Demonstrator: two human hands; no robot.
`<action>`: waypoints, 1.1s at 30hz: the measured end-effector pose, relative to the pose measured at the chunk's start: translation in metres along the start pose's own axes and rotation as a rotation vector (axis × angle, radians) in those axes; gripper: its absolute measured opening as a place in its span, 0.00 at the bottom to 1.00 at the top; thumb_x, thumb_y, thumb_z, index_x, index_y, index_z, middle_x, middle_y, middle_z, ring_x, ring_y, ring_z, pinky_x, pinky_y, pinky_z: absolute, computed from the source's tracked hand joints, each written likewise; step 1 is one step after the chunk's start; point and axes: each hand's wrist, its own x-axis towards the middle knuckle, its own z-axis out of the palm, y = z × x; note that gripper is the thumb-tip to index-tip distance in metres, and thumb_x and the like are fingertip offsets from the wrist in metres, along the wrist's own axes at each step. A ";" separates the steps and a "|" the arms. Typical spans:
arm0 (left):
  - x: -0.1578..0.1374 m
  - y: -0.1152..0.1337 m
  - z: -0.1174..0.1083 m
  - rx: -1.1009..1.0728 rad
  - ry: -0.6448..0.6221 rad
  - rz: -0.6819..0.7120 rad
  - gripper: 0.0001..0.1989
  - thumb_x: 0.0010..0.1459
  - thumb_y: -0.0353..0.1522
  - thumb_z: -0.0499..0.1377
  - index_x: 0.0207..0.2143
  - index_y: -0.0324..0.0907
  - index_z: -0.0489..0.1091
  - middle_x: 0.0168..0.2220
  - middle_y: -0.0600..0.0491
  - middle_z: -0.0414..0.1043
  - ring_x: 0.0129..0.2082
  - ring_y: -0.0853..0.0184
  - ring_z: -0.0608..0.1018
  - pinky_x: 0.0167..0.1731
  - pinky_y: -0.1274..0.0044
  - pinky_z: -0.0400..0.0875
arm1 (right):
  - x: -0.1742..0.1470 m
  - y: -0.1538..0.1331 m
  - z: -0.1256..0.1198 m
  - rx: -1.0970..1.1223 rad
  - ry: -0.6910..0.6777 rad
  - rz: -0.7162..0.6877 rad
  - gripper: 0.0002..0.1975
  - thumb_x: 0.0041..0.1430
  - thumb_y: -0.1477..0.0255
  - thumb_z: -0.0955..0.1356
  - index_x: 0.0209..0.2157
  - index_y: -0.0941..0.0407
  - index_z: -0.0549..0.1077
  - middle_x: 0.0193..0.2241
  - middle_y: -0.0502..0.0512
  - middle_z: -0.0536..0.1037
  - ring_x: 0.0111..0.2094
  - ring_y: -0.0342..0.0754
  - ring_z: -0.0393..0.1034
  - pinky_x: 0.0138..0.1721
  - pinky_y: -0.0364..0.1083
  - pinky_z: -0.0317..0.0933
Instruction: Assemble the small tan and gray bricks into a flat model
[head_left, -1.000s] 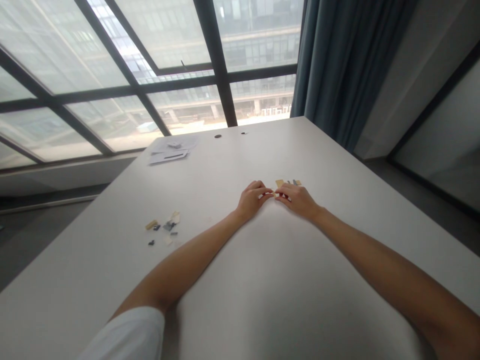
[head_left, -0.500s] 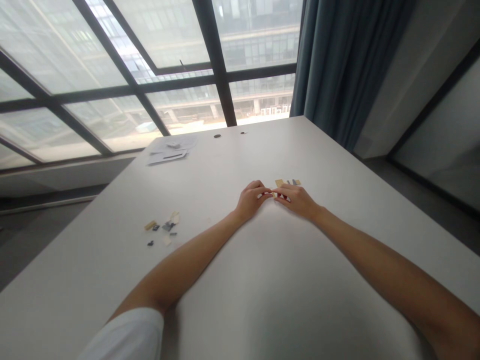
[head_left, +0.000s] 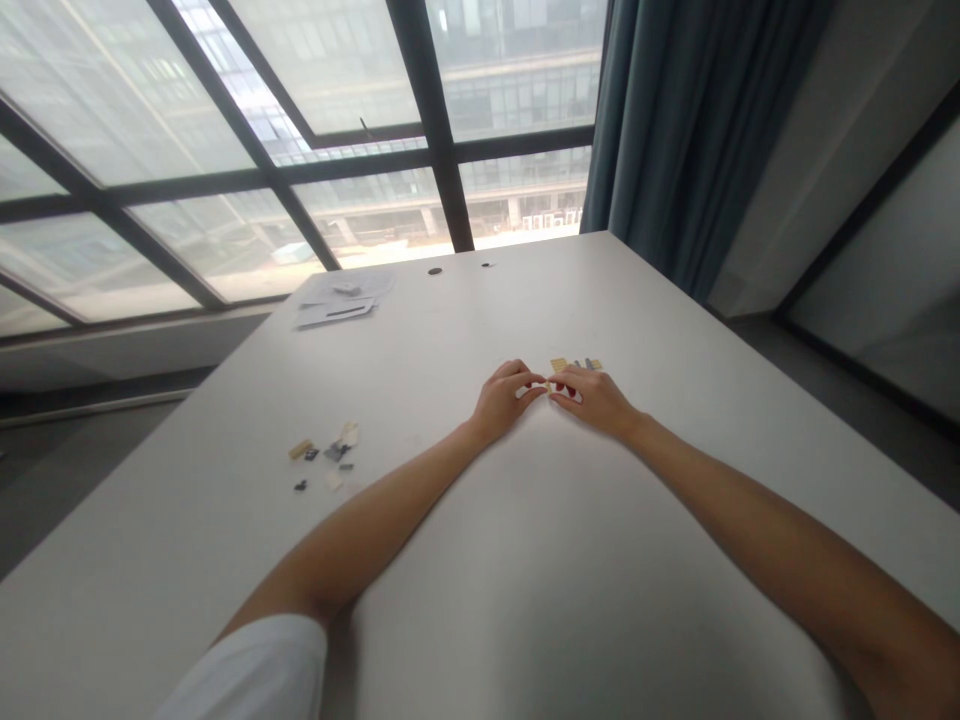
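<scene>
Both hands meet above the middle of the white table (head_left: 480,320). My left hand (head_left: 504,397) pinches a small tan building-block piece (head_left: 548,387) from the left, thumb below and fingers above. From the right, my right hand (head_left: 592,397) closes its fingertips on the same piece. Most of that piece is hidden by the fingers, so its exact shape cannot be told. Just beyond my right hand lie tan plates (head_left: 559,365) and small grey pieces (head_left: 589,364), partly covered by the fingers.
Left of my left forearm, loose pieces lie scattered: a tan brick (head_left: 301,449), grey pieces (head_left: 334,452), a dark piece (head_left: 301,485) and cream ones (head_left: 333,481). Paper sheets (head_left: 337,308) rest at the far left edge. Windows and a blue curtain (head_left: 675,140) stand behind.
The fingertips have shifted very slightly around the small tan piece. Arms and the loose pieces on the table stay where they were.
</scene>
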 end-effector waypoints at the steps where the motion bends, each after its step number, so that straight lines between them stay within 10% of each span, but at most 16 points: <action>1: 0.000 0.001 0.000 0.005 0.000 0.001 0.08 0.62 0.36 0.63 0.42 0.46 0.78 0.35 0.52 0.72 0.38 0.67 0.75 0.41 0.75 0.71 | 0.000 0.000 0.000 -0.008 0.006 0.006 0.10 0.66 0.68 0.66 0.46 0.54 0.75 0.36 0.56 0.77 0.32 0.48 0.70 0.38 0.46 0.61; 33: -0.001 0.004 0.000 0.012 0.049 0.040 0.10 0.57 0.35 0.66 0.43 0.44 0.78 0.34 0.52 0.72 0.36 0.68 0.74 0.38 0.75 0.71 | 0.000 0.006 0.003 0.070 0.048 -0.031 0.14 0.69 0.62 0.65 0.49 0.53 0.76 0.35 0.58 0.77 0.32 0.49 0.71 0.37 0.48 0.64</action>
